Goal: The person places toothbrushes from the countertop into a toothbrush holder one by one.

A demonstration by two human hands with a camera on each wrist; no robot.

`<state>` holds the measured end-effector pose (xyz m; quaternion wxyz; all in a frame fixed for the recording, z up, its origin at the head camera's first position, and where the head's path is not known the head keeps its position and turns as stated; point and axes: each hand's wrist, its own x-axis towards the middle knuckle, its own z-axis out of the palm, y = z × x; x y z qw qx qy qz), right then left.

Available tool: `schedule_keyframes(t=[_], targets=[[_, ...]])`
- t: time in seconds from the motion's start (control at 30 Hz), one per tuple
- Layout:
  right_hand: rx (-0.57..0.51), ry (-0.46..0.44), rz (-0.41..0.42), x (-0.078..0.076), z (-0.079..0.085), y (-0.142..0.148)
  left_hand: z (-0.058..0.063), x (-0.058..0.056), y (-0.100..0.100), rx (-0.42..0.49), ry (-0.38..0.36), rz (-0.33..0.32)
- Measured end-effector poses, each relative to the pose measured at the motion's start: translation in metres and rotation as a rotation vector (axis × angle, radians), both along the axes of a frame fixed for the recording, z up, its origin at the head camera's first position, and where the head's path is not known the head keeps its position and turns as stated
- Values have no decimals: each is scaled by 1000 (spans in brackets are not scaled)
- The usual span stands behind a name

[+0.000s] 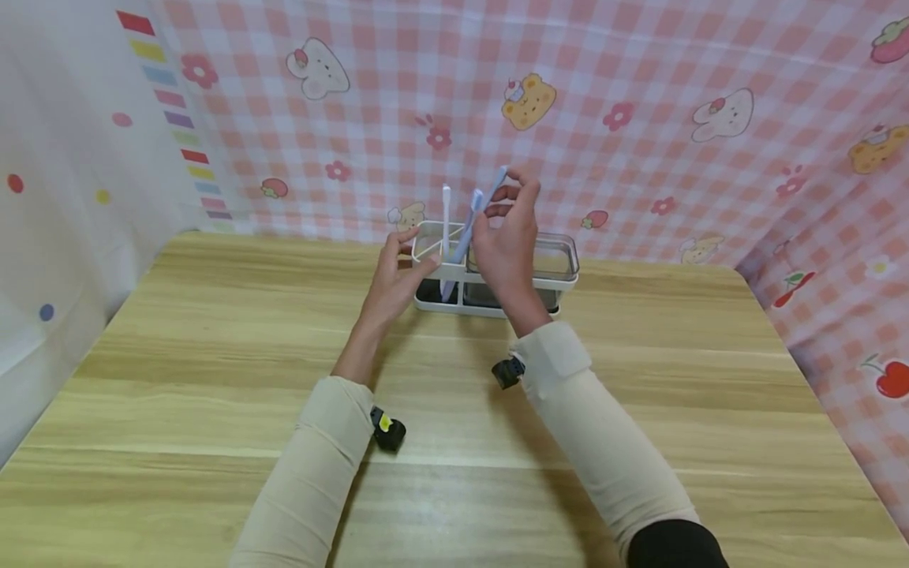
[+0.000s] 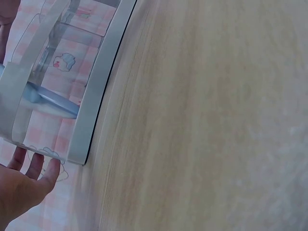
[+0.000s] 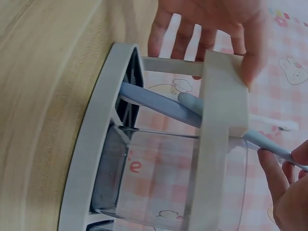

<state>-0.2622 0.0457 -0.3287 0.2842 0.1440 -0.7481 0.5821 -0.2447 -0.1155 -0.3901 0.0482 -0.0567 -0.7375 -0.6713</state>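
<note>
A white-framed toothbrush holder (image 1: 490,311) with clear cups stands at the back of the table. My left hand (image 1: 390,280) grips its left end, thumb at the front rail and fingers round the end, as the right wrist view shows. My right hand (image 1: 513,244) pinches a light blue toothbrush (image 3: 270,145) above the holder, its lower end inside the left compartment. A purplish-blue toothbrush (image 3: 161,107) leans in that compartment, and a white toothbrush (image 1: 446,211) stands there too. In the left wrist view, blue handles (image 2: 55,100) show through the frame, near the left fingers (image 2: 49,173).
Clear cups (image 1: 556,259) fill the holder's middle and right. Right behind it hangs a pink checked cloth (image 1: 383,102), with a white dotted curtain (image 1: 57,197) at the left. The wooden table (image 1: 440,505) spreads out in front.
</note>
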Motion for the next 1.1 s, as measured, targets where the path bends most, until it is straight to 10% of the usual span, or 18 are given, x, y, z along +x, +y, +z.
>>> schedule_keyframes(t=[1.1], targets=[[197, 59, -20, 2, -35, -4, -9, -4, 0, -17, 40, 29]])
